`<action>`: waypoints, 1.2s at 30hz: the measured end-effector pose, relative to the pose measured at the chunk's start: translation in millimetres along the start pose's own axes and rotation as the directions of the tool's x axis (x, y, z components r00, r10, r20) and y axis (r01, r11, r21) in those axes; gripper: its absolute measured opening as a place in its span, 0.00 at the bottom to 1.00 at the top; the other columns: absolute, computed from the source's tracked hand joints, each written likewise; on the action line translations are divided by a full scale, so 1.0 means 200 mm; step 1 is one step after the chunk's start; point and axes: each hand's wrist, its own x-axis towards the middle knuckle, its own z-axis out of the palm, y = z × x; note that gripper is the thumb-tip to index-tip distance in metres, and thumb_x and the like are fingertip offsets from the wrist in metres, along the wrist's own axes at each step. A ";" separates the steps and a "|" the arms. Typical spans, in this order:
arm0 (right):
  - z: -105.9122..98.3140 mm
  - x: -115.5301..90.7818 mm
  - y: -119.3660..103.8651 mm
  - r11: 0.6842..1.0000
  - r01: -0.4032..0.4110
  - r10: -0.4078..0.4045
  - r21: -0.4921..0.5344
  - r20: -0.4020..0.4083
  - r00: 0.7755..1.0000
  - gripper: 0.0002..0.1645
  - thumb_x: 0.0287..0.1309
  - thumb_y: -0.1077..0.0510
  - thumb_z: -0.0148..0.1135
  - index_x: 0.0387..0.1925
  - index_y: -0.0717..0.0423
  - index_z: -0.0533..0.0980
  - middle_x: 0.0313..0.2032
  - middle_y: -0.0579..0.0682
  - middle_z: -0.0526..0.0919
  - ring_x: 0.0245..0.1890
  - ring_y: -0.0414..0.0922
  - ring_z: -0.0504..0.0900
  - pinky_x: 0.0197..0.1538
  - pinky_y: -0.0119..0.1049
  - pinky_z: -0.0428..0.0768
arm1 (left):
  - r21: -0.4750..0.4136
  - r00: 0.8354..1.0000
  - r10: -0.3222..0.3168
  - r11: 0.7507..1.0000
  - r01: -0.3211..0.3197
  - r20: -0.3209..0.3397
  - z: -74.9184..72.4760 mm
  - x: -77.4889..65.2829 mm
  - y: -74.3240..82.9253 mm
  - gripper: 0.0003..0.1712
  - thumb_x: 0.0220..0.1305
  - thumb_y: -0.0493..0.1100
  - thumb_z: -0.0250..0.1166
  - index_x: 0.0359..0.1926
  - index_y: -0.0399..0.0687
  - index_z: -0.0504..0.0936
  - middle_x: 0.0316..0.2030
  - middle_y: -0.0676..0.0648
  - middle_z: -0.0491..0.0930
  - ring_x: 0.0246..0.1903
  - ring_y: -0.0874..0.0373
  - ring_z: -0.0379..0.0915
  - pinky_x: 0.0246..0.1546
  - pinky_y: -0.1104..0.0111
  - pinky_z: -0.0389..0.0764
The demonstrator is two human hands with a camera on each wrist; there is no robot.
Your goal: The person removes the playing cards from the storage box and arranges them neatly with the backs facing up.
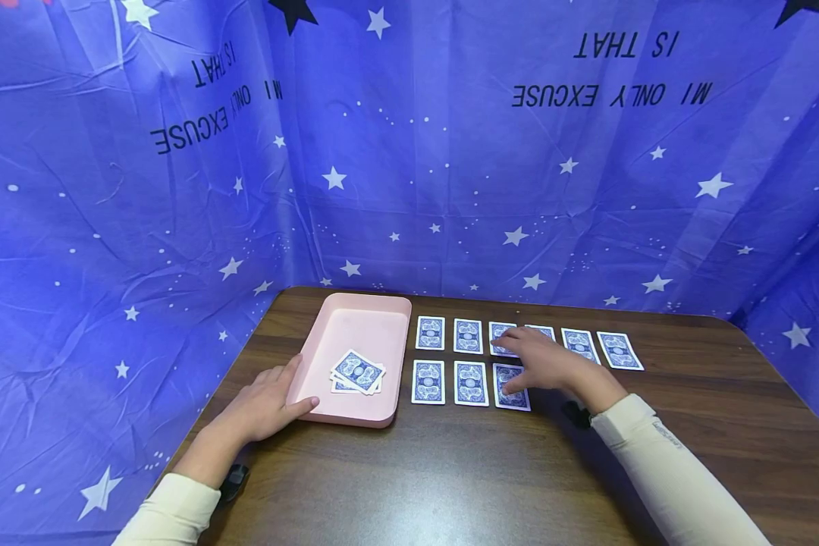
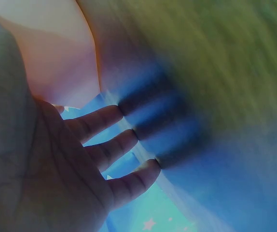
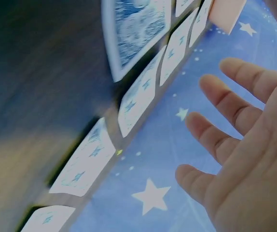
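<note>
My left hand rests at the left wall of a pink tray, its thumb at the near-left rim. In the left wrist view three fingers of the left hand extend with gaps between them. A few blue-backed playing cards lie overlapping in the tray. Over the two rows of face-down cards is my right hand, thumb overlapping the third near-row card. The right wrist view has the right hand with fingers spread above the cards, nothing in its grasp.
Other face-down cards stand in line: a far-row card beside the tray, another at the row's right end. The brown wooden table backs onto a blue star-patterned curtain, which also hangs along both sides.
</note>
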 end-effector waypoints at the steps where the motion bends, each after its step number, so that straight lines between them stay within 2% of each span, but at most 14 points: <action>1: 0.00 0.01 -0.01 1.000 0.009 -0.009 -0.003 -0.005 1.000 0.52 0.41 0.41 0.79 0.64 0.62 0.72 0.60 0.64 0.73 0.62 0.67 0.68 0.64 0.63 0.63 | -0.001 1.000 -0.001 1.000 0.001 0.003 0.00 0.00 0.00 0.57 0.65 0.71 0.56 0.75 0.32 0.52 0.64 0.28 0.67 0.62 0.30 0.63 0.55 0.38 0.68; 9: -0.04 0.16 -0.12 0.996 0.090 -0.090 0.019 -0.021 0.996 0.47 0.44 0.44 0.79 0.65 0.58 0.73 0.60 0.60 0.73 0.63 0.60 0.68 0.67 0.59 0.61 | -0.001 1.000 -0.001 1.000 0.001 0.001 0.00 -0.01 0.00 0.56 0.65 0.71 0.56 0.75 0.32 0.52 0.64 0.28 0.67 0.62 0.30 0.64 0.54 0.38 0.69; 16: -0.04 0.31 -0.24 0.985 0.171 -0.171 0.000 -0.020 0.985 0.47 0.45 0.44 0.79 0.65 0.57 0.72 0.60 0.57 0.74 0.64 0.57 0.68 0.69 0.55 0.59 | 0.001 1.000 -0.004 1.000 0.003 0.004 0.01 0.00 0.00 0.56 0.65 0.71 0.56 0.75 0.33 0.52 0.64 0.29 0.67 0.62 0.31 0.64 0.55 0.38 0.69; 28: -0.01 0.53 -0.39 0.977 0.211 -0.209 -0.026 0.064 0.976 0.47 0.47 0.41 0.78 0.66 0.55 0.72 0.63 0.54 0.73 0.65 0.53 0.67 0.70 0.49 0.59 | 0.005 1.000 -0.013 1.000 0.013 0.015 0.02 0.00 0.01 0.56 0.65 0.71 0.55 0.75 0.32 0.53 0.64 0.28 0.67 0.63 0.31 0.63 0.55 0.37 0.68; 33: 0.00 0.64 -0.45 0.970 0.241 -0.242 0.010 0.064 0.968 0.47 0.48 0.42 0.78 0.67 0.53 0.71 0.61 0.50 0.74 0.64 0.48 0.68 0.70 0.46 0.61 | 0.006 1.000 -0.009 1.000 0.009 0.009 0.01 0.01 0.00 0.56 0.65 0.71 0.56 0.75 0.33 0.53 0.64 0.29 0.67 0.62 0.31 0.64 0.54 0.37 0.69; 36: 0.03 0.71 -0.48 0.956 0.292 -0.293 0.022 0.049 0.955 0.46 0.48 0.44 0.78 0.66 0.55 0.72 0.60 0.50 0.75 0.63 0.48 0.69 0.69 0.45 0.61 | 0.010 1.000 -0.009 1.000 0.009 0.004 0.00 0.01 0.00 0.56 0.65 0.71 0.56 0.75 0.33 0.53 0.64 0.29 0.67 0.63 0.31 0.63 0.54 0.37 0.68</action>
